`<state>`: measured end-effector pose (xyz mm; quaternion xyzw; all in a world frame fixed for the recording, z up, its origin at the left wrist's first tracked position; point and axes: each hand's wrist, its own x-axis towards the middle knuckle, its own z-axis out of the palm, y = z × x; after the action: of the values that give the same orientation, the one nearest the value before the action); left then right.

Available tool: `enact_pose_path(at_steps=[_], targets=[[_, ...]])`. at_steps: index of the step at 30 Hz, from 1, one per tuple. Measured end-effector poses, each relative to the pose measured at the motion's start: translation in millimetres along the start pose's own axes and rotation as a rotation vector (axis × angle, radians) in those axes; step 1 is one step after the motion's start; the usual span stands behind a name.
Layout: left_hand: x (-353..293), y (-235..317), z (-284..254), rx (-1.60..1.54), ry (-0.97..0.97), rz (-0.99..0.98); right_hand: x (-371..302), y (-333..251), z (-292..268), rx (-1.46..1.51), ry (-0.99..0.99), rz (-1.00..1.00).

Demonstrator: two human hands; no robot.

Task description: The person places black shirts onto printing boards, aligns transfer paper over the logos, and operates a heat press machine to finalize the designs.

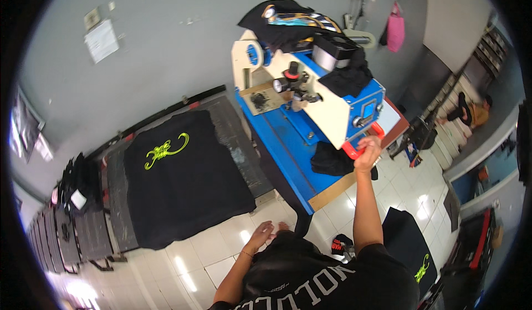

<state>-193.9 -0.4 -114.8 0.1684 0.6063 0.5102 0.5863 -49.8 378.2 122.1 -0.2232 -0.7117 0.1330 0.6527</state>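
My right hand [367, 152] is closed round the red handle [349, 150] at the front of a blue and cream heat press [333, 115]. Below the handle, black cloth [331, 161] lies bunched on the blue base. My left hand [260, 235] hangs low in front of my body, its fingers apart and nothing visible in them. A strip of black fabric [302, 224] hangs off the press close by that hand. To the left, a black garment panel [183, 193] with a neon yellow-green ornament [166, 152] is spread flat on a dark board [235, 143].
Black cloth and a box [332, 49] sit on top of the press. At lower right lies another black panel [407, 238] with a neon print. Folded dark garments [80, 185] stand at far left. A person [477, 113] sits in the background at right.
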Motion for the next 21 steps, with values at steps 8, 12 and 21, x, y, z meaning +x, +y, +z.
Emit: enact_pose_path(at_steps=[8, 12, 21], targets=[[43.5, -3.8, 41.4, -0.368, -0.381, -0.283, 13.2, 2.1, -7.3, -0.059, -0.100, -0.069], [62.0, -10.1, 52.6, -0.506, -0.317, -0.345, 18.2, 7.9, -12.1, -0.042, -0.140, -0.128], [53.6, -10.2, 58.5, -0.459, -0.247, -0.201, 18.1, 24.9, -12.7, -0.042, -0.193, -0.232]])
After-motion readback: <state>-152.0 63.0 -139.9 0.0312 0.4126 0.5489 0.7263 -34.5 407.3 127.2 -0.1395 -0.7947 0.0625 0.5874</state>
